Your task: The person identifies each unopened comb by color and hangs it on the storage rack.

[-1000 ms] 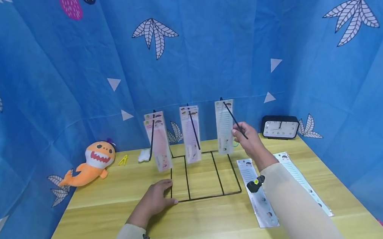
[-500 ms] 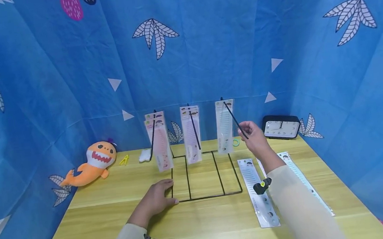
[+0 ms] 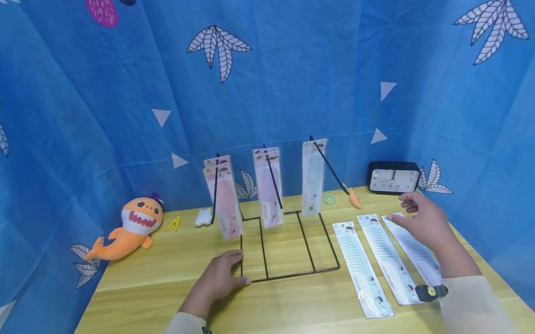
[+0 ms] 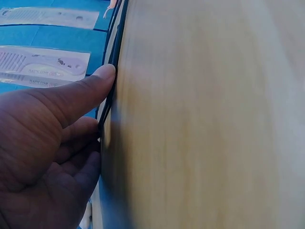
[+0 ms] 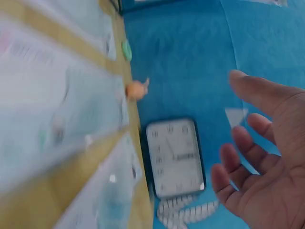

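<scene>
A black wire display rack stands on the wooden table. Packaged plastic combs hang from its three hooks: pink at left, lilac in the middle, one pale green at right. My left hand holds the front left corner of the rack base, thumb on the wire and fingertips beside it. Three more packaged combs lie flat at right: a near one, a middle one and a far one. Over the far one my right hand is raised, fingers loosely bent and holding nothing.
A black alarm clock stands behind the right hand. Along the back lie a small orange object, a green ring, a white piece and a yellow clip. An orange plush shark sits at left. Blue curtain surrounds the table.
My right hand has left the right hook's tip and moved right and toward me, over the flat combs. The small orange object at the hook's tip now shows. The left hand stays put.
</scene>
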{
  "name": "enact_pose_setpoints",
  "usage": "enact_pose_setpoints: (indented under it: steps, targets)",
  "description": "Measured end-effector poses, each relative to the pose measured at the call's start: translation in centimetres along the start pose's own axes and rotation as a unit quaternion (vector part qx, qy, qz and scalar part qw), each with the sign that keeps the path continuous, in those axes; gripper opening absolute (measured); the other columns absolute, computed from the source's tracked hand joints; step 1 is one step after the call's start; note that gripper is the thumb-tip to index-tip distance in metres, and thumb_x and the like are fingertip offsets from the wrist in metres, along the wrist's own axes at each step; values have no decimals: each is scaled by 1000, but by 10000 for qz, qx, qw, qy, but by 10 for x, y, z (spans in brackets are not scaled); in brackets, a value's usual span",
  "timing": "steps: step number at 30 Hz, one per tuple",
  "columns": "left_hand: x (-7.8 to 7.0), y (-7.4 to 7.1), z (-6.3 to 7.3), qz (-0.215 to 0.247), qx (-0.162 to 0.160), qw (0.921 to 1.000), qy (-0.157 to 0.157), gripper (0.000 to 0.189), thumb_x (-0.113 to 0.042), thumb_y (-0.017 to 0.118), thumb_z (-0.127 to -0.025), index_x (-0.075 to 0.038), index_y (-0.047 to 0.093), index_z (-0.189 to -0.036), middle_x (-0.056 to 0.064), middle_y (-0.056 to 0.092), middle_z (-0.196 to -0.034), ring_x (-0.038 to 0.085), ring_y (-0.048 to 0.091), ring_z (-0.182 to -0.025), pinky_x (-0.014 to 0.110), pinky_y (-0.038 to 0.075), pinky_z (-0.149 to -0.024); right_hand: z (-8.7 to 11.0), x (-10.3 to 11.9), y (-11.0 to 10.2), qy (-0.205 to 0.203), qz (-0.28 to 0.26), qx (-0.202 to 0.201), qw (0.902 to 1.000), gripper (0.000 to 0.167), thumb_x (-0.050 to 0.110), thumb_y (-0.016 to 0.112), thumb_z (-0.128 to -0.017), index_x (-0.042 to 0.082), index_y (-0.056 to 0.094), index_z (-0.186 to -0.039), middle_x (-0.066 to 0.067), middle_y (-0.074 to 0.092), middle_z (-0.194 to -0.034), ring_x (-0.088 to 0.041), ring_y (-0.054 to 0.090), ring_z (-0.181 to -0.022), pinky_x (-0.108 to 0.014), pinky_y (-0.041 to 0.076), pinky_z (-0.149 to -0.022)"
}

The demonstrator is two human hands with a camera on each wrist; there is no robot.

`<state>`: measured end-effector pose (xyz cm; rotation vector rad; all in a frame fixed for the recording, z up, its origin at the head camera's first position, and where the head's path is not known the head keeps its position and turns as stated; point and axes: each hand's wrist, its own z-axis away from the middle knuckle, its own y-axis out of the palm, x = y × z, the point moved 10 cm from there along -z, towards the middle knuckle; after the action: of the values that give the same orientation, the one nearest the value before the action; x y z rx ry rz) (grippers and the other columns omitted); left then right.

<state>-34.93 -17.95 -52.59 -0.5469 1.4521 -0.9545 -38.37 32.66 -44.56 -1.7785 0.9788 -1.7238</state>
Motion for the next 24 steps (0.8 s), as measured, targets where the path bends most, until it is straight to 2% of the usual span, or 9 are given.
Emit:
enact_pose_setpoints:
  steps: [4,8,12,15,20,24]
  targets:
    - [-1,1,0,-34,20,10000,28,72,-26,90,-93,0,60,-153,14,53,-166,43,45,-157,60,38,-131,14,-27,-3,226,359,293,9987,75,32,84,-96,-10,49,-148,-36,57,-143,-54,53,-131,-68,53,-106]
    - [-2,0,0,-48,-6,10000,72,72,-26,90,-92,1,61,-153,15,54,-165,43,45,-156,60,38,-131,23,-50,-1,628,614,598,9943,80,31,86,-95,-13,46,-148,-40,53,-145,-58,53,-130,-69,53,-104]
    - [-2,-1,-1,-32,-23,10000,54,72,-26,90,-93,1,61,-152,14,54,-165,42,46,-156,59,38,-131,29,-67,7,1059,950,1071,9840,83,30,87,-93,-14,42,-148,-43,50,-142,-55,56,-119,-66,54,-97]
    - [-1,0,-1,-24,-20,10000,31,72,-27,90,-92,1,61,-152,13,54,-165,42,45,-156,59,38,-131,34,-79,18,1295,1206,1403,9742,86,28,87,-93,-15,38,-149,-44,52,-138,-49,60,-110,-61,57,-93]
    - [-1,0,-1,-35,-5,10000,37,72,-27,90,-93,0,61,-152,13,54,-165,42,45,-156,59,38,-131,40,-97,30,1676,1235,1629,9644,84,26,84,-96,-18,36,-149,-44,55,-133,-46,62,-106,-58,58,-90]
    - [1,0,-2,13,-25,10000,-3,72,-27,89,-93,-1,60,-154,13,53,-166,41,44,-157,59,37,-131,41,-99,33,1715,1157,1691,9636,78,25,81,-98,-19,39,-146,-42,57,-129,-46,62,-105,-55,60,-87]
